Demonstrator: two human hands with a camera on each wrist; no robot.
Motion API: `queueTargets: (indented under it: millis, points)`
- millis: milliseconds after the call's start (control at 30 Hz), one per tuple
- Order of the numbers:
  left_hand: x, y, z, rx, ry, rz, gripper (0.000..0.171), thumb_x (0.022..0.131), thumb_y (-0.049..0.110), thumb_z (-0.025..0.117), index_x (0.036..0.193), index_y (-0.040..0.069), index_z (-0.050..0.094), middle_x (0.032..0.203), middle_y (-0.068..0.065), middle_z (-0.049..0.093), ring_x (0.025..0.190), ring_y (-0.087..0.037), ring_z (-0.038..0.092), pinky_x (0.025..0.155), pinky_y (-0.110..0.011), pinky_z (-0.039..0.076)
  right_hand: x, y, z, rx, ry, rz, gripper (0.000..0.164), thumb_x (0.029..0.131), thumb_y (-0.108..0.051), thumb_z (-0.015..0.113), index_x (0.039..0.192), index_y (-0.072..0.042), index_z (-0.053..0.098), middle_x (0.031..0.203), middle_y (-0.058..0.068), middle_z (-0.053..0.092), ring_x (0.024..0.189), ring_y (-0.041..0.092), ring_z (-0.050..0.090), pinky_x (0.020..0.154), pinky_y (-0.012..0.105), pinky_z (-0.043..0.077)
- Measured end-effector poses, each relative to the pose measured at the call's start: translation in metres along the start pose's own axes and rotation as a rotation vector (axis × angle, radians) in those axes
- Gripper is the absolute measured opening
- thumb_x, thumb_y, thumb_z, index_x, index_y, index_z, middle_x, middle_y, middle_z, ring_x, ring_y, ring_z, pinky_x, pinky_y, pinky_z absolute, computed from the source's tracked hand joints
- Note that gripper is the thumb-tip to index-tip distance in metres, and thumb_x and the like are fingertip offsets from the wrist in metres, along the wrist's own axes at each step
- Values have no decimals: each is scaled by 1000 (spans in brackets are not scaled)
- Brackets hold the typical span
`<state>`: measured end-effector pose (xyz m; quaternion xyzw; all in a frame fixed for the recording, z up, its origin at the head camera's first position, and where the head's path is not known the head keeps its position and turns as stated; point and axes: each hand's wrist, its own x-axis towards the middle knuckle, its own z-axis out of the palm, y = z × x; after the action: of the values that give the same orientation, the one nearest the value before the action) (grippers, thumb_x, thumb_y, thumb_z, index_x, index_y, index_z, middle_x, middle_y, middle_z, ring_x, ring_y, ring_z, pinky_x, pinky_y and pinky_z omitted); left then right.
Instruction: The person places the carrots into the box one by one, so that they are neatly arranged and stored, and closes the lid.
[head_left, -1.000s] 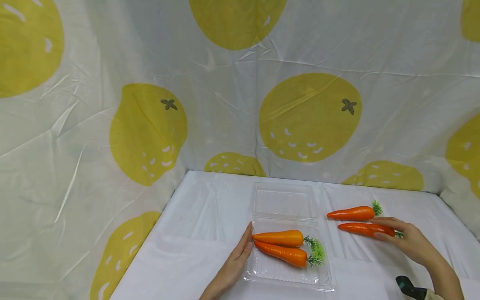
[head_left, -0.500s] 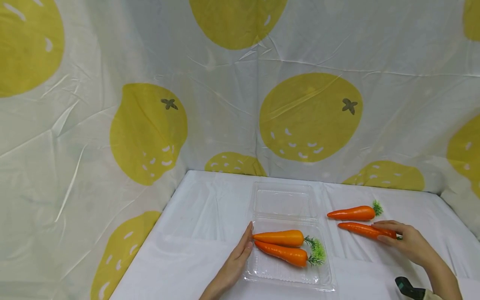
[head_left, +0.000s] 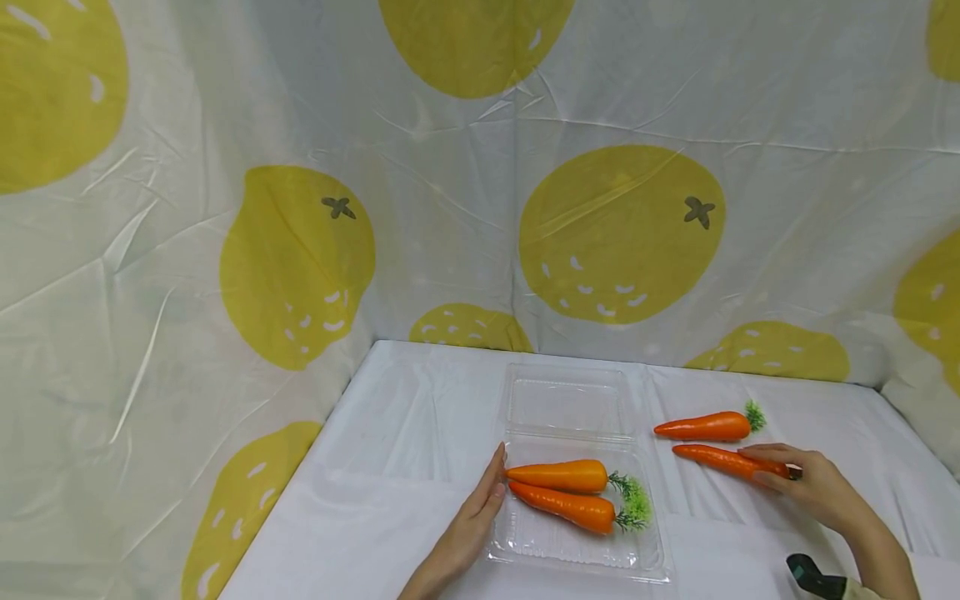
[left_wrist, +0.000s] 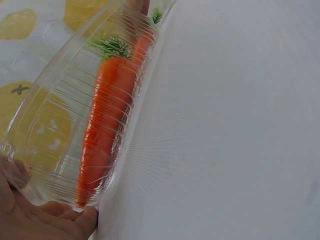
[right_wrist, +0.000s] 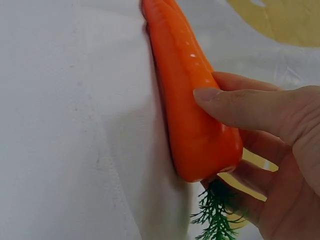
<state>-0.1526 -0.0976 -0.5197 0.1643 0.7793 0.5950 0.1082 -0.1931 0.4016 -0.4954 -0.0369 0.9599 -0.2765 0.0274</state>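
My right hand (head_left: pixel 817 490) pinches the thick end of a red-orange carrot (head_left: pixel 720 459) between thumb and fingers. In the right wrist view, green fronds hang from this carrot (right_wrist: pixel 180 85) beside my palm. A clear plastic clamshell container (head_left: pixel 577 569) stands on the table with its lid (head_left: pixel 566 406) folded back. Two orange carrots, an upper one (head_left: pixel 562 476) and a lower one (head_left: pixel 570 509), lie inside it, green tops to the right. With fairly straight fingers, my left hand (head_left: pixel 468 525) rests against the container's left side; the left wrist view has it at the container's corner.
Another red-orange carrot (head_left: pixel 705 427) with a green tuft lies just behind the gripped one. White cloth covers the table (head_left: pixel 390 442). A curtain (head_left: pixel 442 217) printed with yellow lemons hangs along the back and left. A dark device (head_left: pixel 813 575) sits near my right wrist.
My right hand has closed its grip around the carrot's thick end and moved slightly nearer to me. That carrot has shifted a little, its tip slightly left. My left hand keeps its place.
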Motion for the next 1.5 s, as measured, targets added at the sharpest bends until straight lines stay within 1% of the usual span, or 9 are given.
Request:
queueTargets:
  millis: [700, 800, 900, 1033, 1133, 1200, 1300, 1400, 1500]
  points:
    - [-1, 1, 0, 16, 1, -17, 59, 115, 31, 30, 168, 23, 7, 175, -11, 13, 160, -37, 18, 124, -20, 18, -5, -1, -1, 35, -28, 18, 48, 91, -35, 79, 129, -7, 73, 137, 33, 60, 116, 48, 57, 86, 59, 60]
    - [-2, 2, 0, 17, 1, -17, 58, 115, 31, 30, 168, 23, 7, 175, -10, 13, 160, -37, 18, 124, -22, 18, -7, -3, -3, 40, -12, -15, 45, 92, -34, 79, 129, -9, 73, 136, 30, 62, 112, 18, 61, 82, 39, 62]
    - [-1, 2, 0, 19, 0, -13, 58, 115, 31, 30, 168, 23, 7, 175, -9, 13, 160, -36, 18, 125, -23, 18, -8, -7, -5, 49, 5, -47, 43, 92, -34, 79, 128, -11, 74, 136, 27, 64, 103, -16, 46, 75, 21, 56]
    - [0, 2, 0, 14, 0, -8, 58, 115, 30, 30, 168, 23, 7, 175, -9, 13, 161, -36, 18, 125, -22, 17, -7, -12, -8, 59, 12, -57, 43, 93, -37, 78, 128, -13, 74, 136, 27, 63, 97, -28, 32, 74, 15, 52]
    - [1, 2, 0, 19, 3, -13, 58, 115, 31, 30, 168, 23, 7, 175, -9, 13, 161, -35, 18, 126, -26, 17, -8, -16, -8, 54, 19, -59, 43, 93, -37, 77, 128, -13, 74, 136, 27, 64, 97, -27, 32, 74, 16, 53]
    - [0, 2, 0, 22, 5, -18, 58, 115, 31, 30, 168, 23, 8, 175, -9, 14, 161, -35, 18, 127, -29, 17, -8, -19, -8, 50, 23, -61, 43, 94, -37, 77, 129, -12, 74, 135, 27, 64, 102, -18, 42, 74, 16, 53]
    - [0, 2, 0, 9, 0, -14, 58, 115, 31, 30, 168, 23, 7, 175, -9, 13, 161, -35, 17, 125, -23, 17, -8, -25, -9, 45, 30, -60, 43, 95, -36, 76, 129, -9, 73, 135, 29, 63, 112, 11, 57, 72, 16, 52]
    - [0, 1, 0, -15, -9, -3, 59, 115, 30, 29, 168, 21, 6, 175, -10, 11, 161, -36, 16, 119, -11, 16, -8, -32, -12, 52, 46, -69, 44, 95, -35, 76, 129, -7, 73, 136, 31, 61, 110, 40, 60, 70, 17, 51]
    - [-1, 1, 0, -31, -15, 8, 59, 115, 29, 29, 168, 20, 5, 175, -12, 10, 161, -37, 15, 115, -6, 15, -8, -38, -13, 57, 79, -84, 42, 95, -34, 77, 128, -9, 73, 136, 28, 61, 108, 28, 61, 70, 17, 50]
